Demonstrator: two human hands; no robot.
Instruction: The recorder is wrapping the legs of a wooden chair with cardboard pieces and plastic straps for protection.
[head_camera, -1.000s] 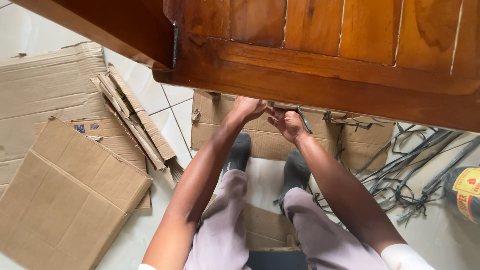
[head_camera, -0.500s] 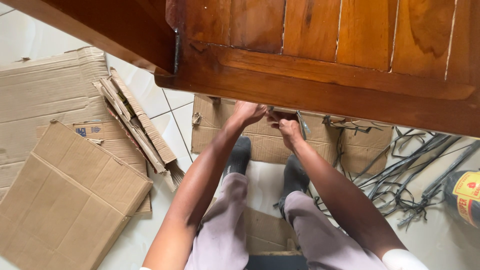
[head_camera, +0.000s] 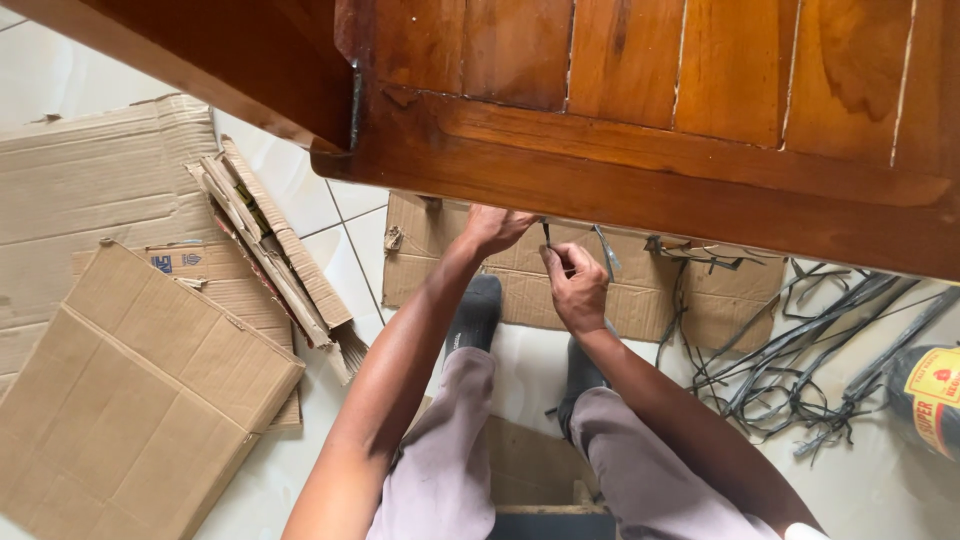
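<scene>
Nearest, a cardboard scrap (head_camera: 530, 465) is seen on the floor between the legs, under two grey socks (head_camera: 476, 308). Right hand (head_camera: 575, 288) is closed on a dark plastic strap (head_camera: 549, 238), pinched between thumb and fingers, just below the lower edge of the wooden furniture piece (head_camera: 640, 120). Left hand (head_camera: 492, 228) is pressed against that same lower edge, fingers tucked under and hidden, so its grip cannot be told; the hands are held slightly apart. A second grey strap end (head_camera: 604, 250) is seen hanging just right of the held one. Behind the hands a flat cardboard sheet (head_camera: 640, 290) is laid on the white tiled floor (head_camera: 340, 250), partly under the furniture. At the right edge of the floor a tangle of cut dark straps (head_camera: 800, 350) is piled, too many to count; beside it, one dark cylindrical can (head_camera: 925, 395) with a yellow-and-red label is cut off by the frame. At the left, three cardboard items are counted: one flattened box (head_camera: 130, 390) nearest, one large flat sheet (head_camera: 90, 180) with a small blue print mark behind it, one crushed folded bundle (head_camera: 265, 245) between sheet and furniture.
</scene>
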